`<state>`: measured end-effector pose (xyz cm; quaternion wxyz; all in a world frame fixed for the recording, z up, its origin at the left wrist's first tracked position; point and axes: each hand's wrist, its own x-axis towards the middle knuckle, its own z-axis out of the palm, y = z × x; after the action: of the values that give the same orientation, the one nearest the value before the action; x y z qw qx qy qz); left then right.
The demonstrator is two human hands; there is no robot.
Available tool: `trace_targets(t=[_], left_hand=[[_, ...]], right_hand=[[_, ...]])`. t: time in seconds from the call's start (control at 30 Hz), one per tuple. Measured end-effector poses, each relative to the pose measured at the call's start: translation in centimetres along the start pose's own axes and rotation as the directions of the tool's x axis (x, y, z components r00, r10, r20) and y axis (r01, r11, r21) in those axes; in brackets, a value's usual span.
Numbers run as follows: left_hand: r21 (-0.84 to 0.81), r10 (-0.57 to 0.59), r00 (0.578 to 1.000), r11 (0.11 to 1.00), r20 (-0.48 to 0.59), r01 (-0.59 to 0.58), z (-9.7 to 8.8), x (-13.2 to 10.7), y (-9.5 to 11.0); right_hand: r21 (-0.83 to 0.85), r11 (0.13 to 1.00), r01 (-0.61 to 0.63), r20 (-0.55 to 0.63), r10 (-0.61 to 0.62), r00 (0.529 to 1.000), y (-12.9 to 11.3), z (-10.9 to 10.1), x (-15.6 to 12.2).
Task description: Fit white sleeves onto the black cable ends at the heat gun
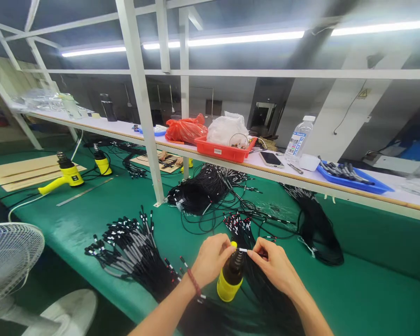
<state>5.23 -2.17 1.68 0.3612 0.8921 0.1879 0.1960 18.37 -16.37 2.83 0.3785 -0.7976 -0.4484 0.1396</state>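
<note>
Green workbench (357, 298) below a white-framed shelf (301, 175), water bottle (300, 140) up there, blue label too small to read; black cable bundles (136, 256) around a yellow heat gun (227, 285) within the curled fingers of the left hand (212, 259); right hand (275, 269) pinching a white-tipped wire (243, 250) between fingertips, just beside the gun's top

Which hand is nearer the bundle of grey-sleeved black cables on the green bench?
Left. The left hand sits just right of the cable bundle; the right hand is farther right, beyond the yellow heat gun.
</note>
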Motion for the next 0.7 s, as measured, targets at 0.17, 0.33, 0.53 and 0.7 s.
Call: trace_targets(t=[0.17, 0.33, 0.53, 0.7], left_hand=[[-0.046, -0.007, 1.000, 0.999, -0.019, 0.006, 0.00, -0.06, 0.03], [-0.006, -0.019, 1.000, 1.000, 0.003, 0.019, -0.49, 0.09, 0.19], [0.110, -0.003, 0.996, 0.994, 0.089, -0.007, -0.65, 0.35, 0.08], [0.003, 0.006, 0.999, 1.000, 0.048, -0.006, -0.26, 0.22, -0.32]], right_hand=[[0.021, 1.000, -0.017, 0.017, 0.017, 1.000, 0.04, -0.08, -0.11], [0.045, 0.999, 0.021, 0.046, -0.024, 0.999, 0.19, -0.42, -0.12], [0.059, 0.997, 0.041, 0.045, -0.043, 0.998, 0.25, -0.37, -0.02], [0.059, 0.998, 0.021, 0.006, -0.021, 1.000, 0.65, -0.13, 0.26]])
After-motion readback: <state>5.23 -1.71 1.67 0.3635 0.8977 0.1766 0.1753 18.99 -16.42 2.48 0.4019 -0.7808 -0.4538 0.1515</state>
